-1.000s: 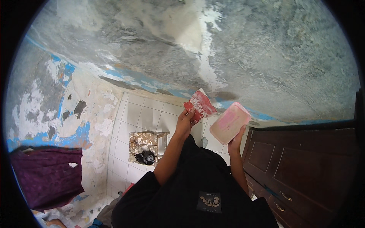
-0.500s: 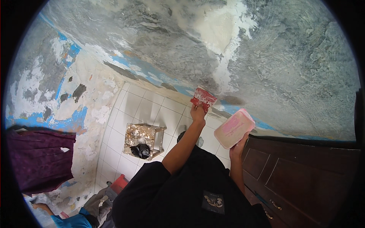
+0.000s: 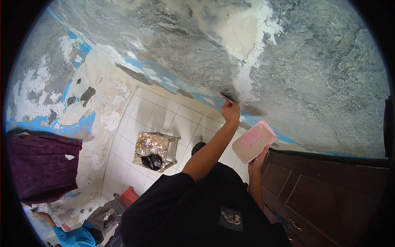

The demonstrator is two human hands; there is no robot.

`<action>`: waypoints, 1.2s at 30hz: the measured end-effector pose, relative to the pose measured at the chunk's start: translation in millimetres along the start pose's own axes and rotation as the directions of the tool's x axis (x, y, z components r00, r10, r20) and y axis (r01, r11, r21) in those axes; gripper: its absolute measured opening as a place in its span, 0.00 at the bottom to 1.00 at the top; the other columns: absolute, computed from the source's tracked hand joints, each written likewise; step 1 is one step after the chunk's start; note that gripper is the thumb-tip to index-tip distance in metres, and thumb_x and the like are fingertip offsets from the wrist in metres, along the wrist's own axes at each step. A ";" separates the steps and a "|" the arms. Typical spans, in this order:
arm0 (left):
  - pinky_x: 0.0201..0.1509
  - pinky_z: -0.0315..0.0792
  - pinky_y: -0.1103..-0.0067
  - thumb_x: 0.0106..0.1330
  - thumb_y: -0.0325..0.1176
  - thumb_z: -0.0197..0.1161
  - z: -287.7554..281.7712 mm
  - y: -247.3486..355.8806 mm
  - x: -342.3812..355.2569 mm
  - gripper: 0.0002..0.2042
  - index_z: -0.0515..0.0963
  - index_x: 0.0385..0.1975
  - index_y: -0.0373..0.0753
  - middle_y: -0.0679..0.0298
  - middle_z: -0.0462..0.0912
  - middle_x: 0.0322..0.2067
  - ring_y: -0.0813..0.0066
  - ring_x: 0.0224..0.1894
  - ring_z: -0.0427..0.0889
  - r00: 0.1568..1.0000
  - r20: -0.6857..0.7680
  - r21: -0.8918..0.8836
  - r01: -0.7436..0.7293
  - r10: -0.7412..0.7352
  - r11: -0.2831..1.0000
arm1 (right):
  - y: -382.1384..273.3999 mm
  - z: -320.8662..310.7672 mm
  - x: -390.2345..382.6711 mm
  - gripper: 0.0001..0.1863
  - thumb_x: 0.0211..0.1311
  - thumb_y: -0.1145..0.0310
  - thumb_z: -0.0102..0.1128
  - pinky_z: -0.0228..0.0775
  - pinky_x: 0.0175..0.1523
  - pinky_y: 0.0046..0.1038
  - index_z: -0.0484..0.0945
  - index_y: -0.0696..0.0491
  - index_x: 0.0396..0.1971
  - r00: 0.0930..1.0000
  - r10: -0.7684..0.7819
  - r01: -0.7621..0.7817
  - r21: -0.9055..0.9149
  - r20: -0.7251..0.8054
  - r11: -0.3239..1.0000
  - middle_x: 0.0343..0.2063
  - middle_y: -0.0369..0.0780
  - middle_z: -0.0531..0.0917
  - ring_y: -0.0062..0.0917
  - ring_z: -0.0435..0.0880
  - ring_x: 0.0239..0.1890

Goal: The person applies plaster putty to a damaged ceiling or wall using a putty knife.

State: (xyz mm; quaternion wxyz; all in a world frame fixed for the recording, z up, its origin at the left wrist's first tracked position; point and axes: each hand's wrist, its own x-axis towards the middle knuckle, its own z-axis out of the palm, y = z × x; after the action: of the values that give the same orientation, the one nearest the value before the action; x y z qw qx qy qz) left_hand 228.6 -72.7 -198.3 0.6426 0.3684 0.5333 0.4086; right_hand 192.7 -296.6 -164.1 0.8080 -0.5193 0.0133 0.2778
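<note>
My left hand (image 3: pixel 230 112) is closed around a red putty knife (image 3: pixel 227 99), whose blade meets the grey patchy wall (image 3: pixel 197 66) nearly edge-on, so little of it shows. The blade is at the foot of a whitish filler streak (image 3: pixel 244 78). Lower and to the right, my right hand (image 3: pixel 257 161) grips a rounded, pink rectangular tray (image 3: pixel 252 143) by its near right edge. Beige paste coats much of the tray's face, with pink showing through in the middle. The tray is apart from the wall.
A paint-spattered wooden stool (image 3: pixel 151 142) with a black plastic bag (image 3: pixel 152 161) on it stands on white floor tiles. Dark wooden furniture (image 3: pixel 321 193) is at right. A purple cloth (image 3: pixel 45 168) hangs at left. Another person in a blue shirt (image 3: pixel 76 236) is at lower left, near a red object (image 3: pixel 128 196).
My left hand has moved right and slightly up. The putty knife has turned from showing its flat red face to nearly edge-on against the wall. The tray has barely shifted.
</note>
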 end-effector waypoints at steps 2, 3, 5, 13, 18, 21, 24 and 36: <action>0.26 0.69 0.75 0.62 0.23 0.59 17.8 6.3 7.9 0.05 0.78 0.27 0.27 0.58 0.80 0.20 0.76 0.23 0.77 0.998 -0.020 0.033 -0.054 0.055 0.998 | 0.0 2.7 -0.2 0.34 0.77 0.42 0.36 0.56 0.72 0.37 0.53 0.50 0.71 1.000 0.016 -0.017 0.010 0.012 1.000 0.67 0.41 0.64 0.33 0.63 0.70; 0.23 0.68 0.76 0.60 0.21 0.59 24.0 8.9 9.9 0.05 0.76 0.24 0.28 0.60 0.78 0.18 0.76 0.20 0.75 0.994 -0.035 0.067 -0.104 0.107 0.992 | 0.9 3.9 -0.2 0.34 0.77 0.42 0.36 0.56 0.72 0.38 0.53 0.50 0.71 1.000 0.009 -0.009 0.000 0.011 1.000 0.67 0.41 0.64 0.33 0.63 0.70; 0.23 0.68 0.76 0.61 0.21 0.59 37.2 16.2 4.8 0.05 0.77 0.24 0.28 0.60 0.78 0.19 0.77 0.20 0.75 0.992 -0.035 0.100 -0.115 0.119 0.988 | 3.3 4.0 0.1 0.34 0.77 0.41 0.36 0.56 0.73 0.38 0.53 0.50 0.71 1.000 0.005 -0.005 -0.011 0.009 1.000 0.67 0.41 0.64 0.33 0.63 0.70; 0.27 0.71 0.80 0.64 0.22 0.58 -12.9 80.1 -79.9 0.04 0.79 0.32 0.29 0.60 0.81 0.25 0.79 0.25 0.78 0.943 0.333 -0.090 0.025 0.007 0.996 | 10.5 -4.7 2.3 0.36 0.76 0.40 0.39 0.57 0.73 0.38 0.55 0.51 0.71 0.996 0.079 -0.077 0.033 -0.042 0.996 0.68 0.40 0.65 0.33 0.64 0.70; 0.33 0.76 0.80 0.67 0.23 0.57 -73.2 52.7 -73.9 0.06 0.78 0.40 0.30 0.61 0.83 0.34 0.77 0.32 0.80 0.960 0.268 -0.150 0.124 -0.080 0.981 | 5.9 0.0 4.9 0.37 0.75 0.39 0.37 0.56 0.72 0.38 0.53 0.51 0.72 0.999 0.052 -0.052 -0.003 0.012 0.999 0.68 0.42 0.64 0.34 0.63 0.70; 0.27 0.65 0.82 0.65 0.22 0.57 -84.4 8.8 -36.4 0.05 0.80 0.33 0.32 0.67 0.81 0.25 0.84 0.24 0.74 0.993 0.104 -0.207 0.081 -0.060 0.975 | 4.2 -3.6 6.6 0.37 0.75 0.39 0.37 0.57 0.72 0.38 0.53 0.51 0.71 0.999 0.042 -0.042 -0.011 0.013 0.999 0.68 0.42 0.64 0.34 0.63 0.70; 0.26 0.65 0.81 0.67 0.22 0.57 -79.6 -11.1 7.5 0.05 0.80 0.31 0.33 0.68 0.79 0.23 0.84 0.23 0.73 0.995 -0.007 -0.241 0.093 -0.098 0.966 | 2.4 -1.5 5.5 0.37 0.76 0.39 0.37 0.57 0.72 0.38 0.53 0.51 0.71 0.999 0.045 -0.045 -0.019 0.021 0.999 0.68 0.42 0.64 0.34 0.63 0.70; 0.30 0.68 0.81 0.66 0.23 0.60 -14.0 8.5 -27.6 0.02 0.78 0.35 0.37 0.69 0.78 0.29 0.83 0.29 0.74 0.992 0.109 -0.367 0.093 -0.056 0.925 | 8.1 2.3 0.6 0.36 0.75 0.39 0.37 0.56 0.73 0.39 0.52 0.49 0.72 0.998 0.054 -0.055 -0.025 -0.011 0.998 0.68 0.42 0.64 0.35 0.63 0.70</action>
State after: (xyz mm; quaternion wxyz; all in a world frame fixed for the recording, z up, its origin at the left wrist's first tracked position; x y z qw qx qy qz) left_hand 211.0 -94.2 -182.2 0.7407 0.2387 0.4284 0.4591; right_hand 188.8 -291.9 -169.9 0.7934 -0.5305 0.0280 0.2972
